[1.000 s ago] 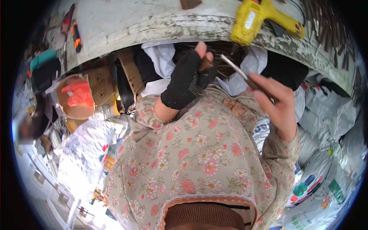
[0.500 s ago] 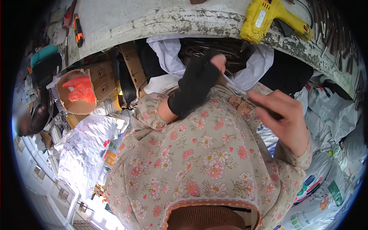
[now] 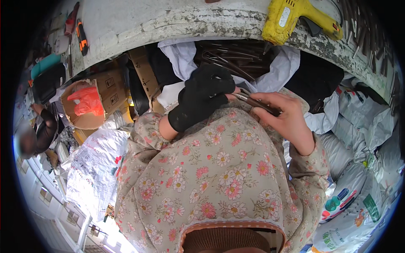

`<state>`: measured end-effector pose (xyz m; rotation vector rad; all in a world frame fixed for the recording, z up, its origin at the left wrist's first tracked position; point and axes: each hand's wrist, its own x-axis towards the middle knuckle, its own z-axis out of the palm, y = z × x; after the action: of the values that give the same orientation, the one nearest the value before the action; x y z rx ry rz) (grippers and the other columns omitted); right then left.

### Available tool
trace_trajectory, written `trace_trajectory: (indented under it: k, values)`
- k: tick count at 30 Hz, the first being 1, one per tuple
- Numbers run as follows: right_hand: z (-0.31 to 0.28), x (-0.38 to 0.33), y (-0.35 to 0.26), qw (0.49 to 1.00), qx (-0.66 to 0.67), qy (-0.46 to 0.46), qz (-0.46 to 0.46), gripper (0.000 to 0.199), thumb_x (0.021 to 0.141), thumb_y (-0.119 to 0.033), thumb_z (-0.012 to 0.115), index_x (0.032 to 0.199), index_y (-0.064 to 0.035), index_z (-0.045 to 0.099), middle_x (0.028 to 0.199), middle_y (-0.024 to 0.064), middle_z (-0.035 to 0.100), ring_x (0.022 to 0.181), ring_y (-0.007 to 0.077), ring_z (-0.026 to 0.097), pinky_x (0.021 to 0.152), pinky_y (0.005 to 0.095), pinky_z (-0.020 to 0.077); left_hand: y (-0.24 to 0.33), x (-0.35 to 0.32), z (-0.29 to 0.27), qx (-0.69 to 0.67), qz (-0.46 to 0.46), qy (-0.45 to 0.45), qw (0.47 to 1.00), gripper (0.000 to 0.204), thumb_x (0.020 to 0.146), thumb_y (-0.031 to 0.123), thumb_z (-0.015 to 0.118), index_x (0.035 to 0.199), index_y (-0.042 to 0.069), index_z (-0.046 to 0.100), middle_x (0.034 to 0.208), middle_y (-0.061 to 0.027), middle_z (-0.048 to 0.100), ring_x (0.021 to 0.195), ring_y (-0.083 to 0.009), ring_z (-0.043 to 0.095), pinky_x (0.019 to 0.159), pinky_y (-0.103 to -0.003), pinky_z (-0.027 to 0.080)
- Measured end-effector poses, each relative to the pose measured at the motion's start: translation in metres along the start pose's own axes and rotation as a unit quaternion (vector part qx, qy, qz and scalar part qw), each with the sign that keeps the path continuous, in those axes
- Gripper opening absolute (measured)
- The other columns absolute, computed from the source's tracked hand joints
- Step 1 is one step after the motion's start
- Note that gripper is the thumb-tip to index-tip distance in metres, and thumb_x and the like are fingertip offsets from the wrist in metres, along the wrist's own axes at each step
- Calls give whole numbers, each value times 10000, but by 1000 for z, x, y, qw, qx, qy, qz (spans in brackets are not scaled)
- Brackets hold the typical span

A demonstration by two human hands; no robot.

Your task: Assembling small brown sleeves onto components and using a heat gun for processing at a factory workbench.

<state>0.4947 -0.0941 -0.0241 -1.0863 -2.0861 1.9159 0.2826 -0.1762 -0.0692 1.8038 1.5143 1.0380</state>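
My right hand (image 3: pixel 283 111), bare, is closed on a slim dark brown stick-like piece (image 3: pixel 262 105) with a silvery end, its thumb and fingers pinching the brown part. My left hand (image 3: pixel 206 95), in a black fingerless glove, is closed with its bare fingertips at the silvery end; what else lies under those fingers is hidden. Both hands meet above my flowered apron (image 3: pixel 228 164). Just beyond them a white bag (image 3: pixel 280 71) lies open, holding many similar brown pieces with metal shafts (image 3: pixel 236 55).
On the worn white table (image 3: pixel 168 21) lie a yellow glue gun (image 3: pixel 291 21), an orange-black utility knife (image 3: pixel 81 38) and a pile of brown pieces (image 3: pixel 367 33). A cardboard box (image 3: pixel 107 99) with a red bag (image 3: pixel 86 101) stands left. Plastic bags flank me. Another person (image 3: pixel 46 126) is at far left.
My right hand has moved left and inward, bringing the brown piece to my left hand. The left hand has drawn back from the open bag toward me, its fingers now meeting the piece's silvery end.
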Motion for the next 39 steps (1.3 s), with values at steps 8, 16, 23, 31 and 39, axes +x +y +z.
trace_trajectory:
  k: [8, 16, 23, 31, 39]
  values:
    - [14, 19, 14, 991, -82, 46, -95, 263, 741, -76, 642, 1002, -58, 621, 820, 99, 611, 701, 251, 602, 612, 308, 480, -4, -16, -2, 216, 118, 121, 962, 214, 591, 141, 773, 705, 137, 593, 828, -27, 599, 809, -253, 575, 674, -386, 440]
    - [28, 83, 99, 926, -308, 93, -197, 273, 741, -100, 606, 1014, -93, 623, 917, 87, 586, 862, 278, 545, 738, 354, 449, -9, 26, -18, 162, 24, 123, 979, 295, 626, 45, 741, 899, 117, 657, 872, -71, 618, 810, -238, 601, 680, -324, 468]
    - [-9, 62, 81, 966, -207, 108, -114, 235, 762, -121, 602, 989, -66, 632, 901, 110, 602, 829, 281, 560, 721, 338, 448, -23, 84, -27, 220, 10, 160, 962, 295, 703, 140, 692, 993, 123, 637, 912, -91, 597, 808, -253, 590, 675, -317, 476]
    - [-122, 23, 13, 950, -204, 236, -5, 220, 790, -180, 612, 936, -17, 637, 770, 125, 634, 624, 195, 578, 623, 283, 456, -68, 123, -32, 343, -43, 117, 931, 362, 779, 229, 600, 1117, 123, 525, 941, -96, 547, 833, -285, 557, 676, -376, 450]
    - [-229, 98, 27, 798, -449, 392, 91, 368, 755, -432, 600, 998, -160, 652, 875, 78, 657, 833, 240, 622, 705, 344, 484, -50, 116, -41, 288, -70, 162, 941, 215, 804, 127, 592, 1015, 89, 608, 884, -83, 598, 778, -214, 589, 680, -295, 457]
